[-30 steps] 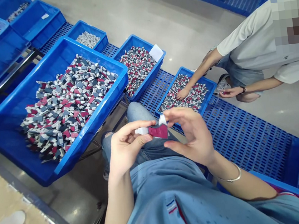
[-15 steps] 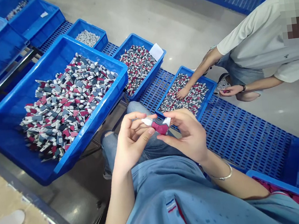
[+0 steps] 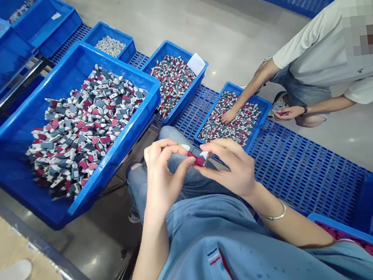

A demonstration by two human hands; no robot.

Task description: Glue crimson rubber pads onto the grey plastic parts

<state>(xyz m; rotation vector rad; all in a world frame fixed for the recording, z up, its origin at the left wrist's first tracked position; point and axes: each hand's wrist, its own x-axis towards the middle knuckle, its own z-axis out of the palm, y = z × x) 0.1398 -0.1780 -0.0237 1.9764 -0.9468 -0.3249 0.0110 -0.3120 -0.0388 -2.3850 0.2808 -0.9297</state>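
Between my two hands is a small plastic piece [image 3: 197,153], dark red and grey with white ends, held above my lap. My left hand [image 3: 166,167] pinches its left end between thumb and fingers. At the other end, my right hand [image 3: 231,164] grips it with thumb and forefinger. Fingertips cover parts of the piece. A large blue bin [image 3: 120,60] to the left holds a heap of similar red, grey and white pieces [image 3: 87,129].
A co-worker's hand [image 3: 229,116] reaches into a smaller blue bin [image 3: 265,104] of like pieces. Another filled bin [image 3: 181,96] carries a white paper [image 3: 196,64]. Blue slatted platform [image 3: 304,167] runs along the right. A tan tabletop [image 3: 15,267] lies at lower left.
The piece has been turned in my fingers, so more of its grey side and less of its red face shows. My right hand has shifted slightly left.
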